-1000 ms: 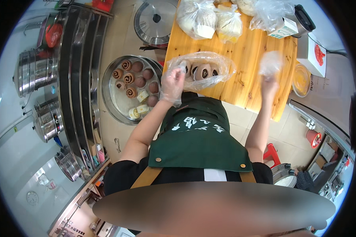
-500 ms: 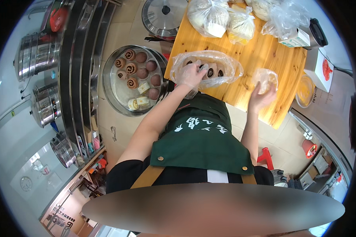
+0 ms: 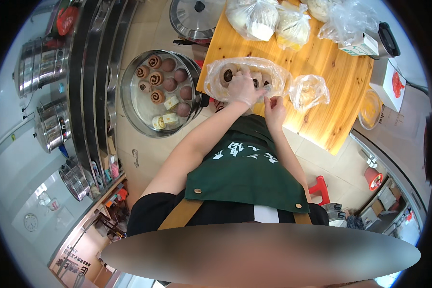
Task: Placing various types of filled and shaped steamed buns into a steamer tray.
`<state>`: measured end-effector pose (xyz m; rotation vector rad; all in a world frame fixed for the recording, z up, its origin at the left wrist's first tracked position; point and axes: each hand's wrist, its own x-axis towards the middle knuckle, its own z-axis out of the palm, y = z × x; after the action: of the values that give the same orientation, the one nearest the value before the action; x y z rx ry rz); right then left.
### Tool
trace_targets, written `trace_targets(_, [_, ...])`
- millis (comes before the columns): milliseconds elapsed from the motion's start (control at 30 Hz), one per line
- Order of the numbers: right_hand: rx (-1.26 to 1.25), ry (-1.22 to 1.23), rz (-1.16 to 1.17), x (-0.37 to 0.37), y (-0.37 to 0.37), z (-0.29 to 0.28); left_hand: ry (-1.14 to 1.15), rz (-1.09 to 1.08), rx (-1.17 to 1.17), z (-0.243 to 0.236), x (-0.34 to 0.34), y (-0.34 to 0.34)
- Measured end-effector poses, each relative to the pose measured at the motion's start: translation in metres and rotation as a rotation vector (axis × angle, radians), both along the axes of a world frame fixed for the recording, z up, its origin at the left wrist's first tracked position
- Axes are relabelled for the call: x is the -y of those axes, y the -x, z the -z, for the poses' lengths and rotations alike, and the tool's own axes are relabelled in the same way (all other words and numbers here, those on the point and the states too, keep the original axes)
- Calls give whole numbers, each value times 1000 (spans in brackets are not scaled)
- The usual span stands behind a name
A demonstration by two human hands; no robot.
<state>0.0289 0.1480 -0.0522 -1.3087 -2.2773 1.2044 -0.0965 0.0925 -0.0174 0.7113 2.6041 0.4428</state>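
Note:
A clear plastic bag (image 3: pixel 281 73) lies open on the table, holding several brown spiral rolls (image 3: pixel 226 74) with dark filling. My left hand (image 3: pixel 242 90), in a thin clear glove, reaches into it over the rolls; its fingertips are partly hidden among them, so whether it grips one cannot be made out. At the bag's near right edge is my right hand (image 3: pixel 275 113), bare, its fingers curled and pinching the plastic. Just right of it rests a crumpled clear plastic bag (image 3: pixel 310 93), not touched by either hand.
A round metal steamer pan (image 3: pixel 126 103) at the left holds spiral rolls, round brown buns and pale yellow-white rolls. Several filled plastic bags (image 3: pixel 254 19) stand along the wooden table's (image 3: pixel 321 129) far side. A lidded pot (image 3: pixel 197 21) sits beyond the pan; a yellow-filled tub (image 3: pixel 369 111) stands right.
My right hand has let go of the crumpled clear bag and moved left to the roll bag's edge. My left hand has shifted right over the rolls, uncovering the leftmost one.

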Motion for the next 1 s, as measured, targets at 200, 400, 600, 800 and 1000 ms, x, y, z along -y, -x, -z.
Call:
trace_targets(200, [16, 27, -5, 2, -8, 2, -31, -66, -70, 11, -4, -8])
trace_targets(400, [-64, 184, -19, -3, -19, 13, -155, -100, 328, 20, 8, 26])
trace_targets(600, [-86, 226, -61, -5, -30, 27, -971, -523, 1561, -1, 49, 41])
trace_targets(800, [-28, 267, -253, 10, -34, 23, -1392, -529, 1859, -4, 109, 17])
trace_targets(1000, [124, 409, -449, 40, -19, 28, -1633, -709, 1684, -7, 210, 18])
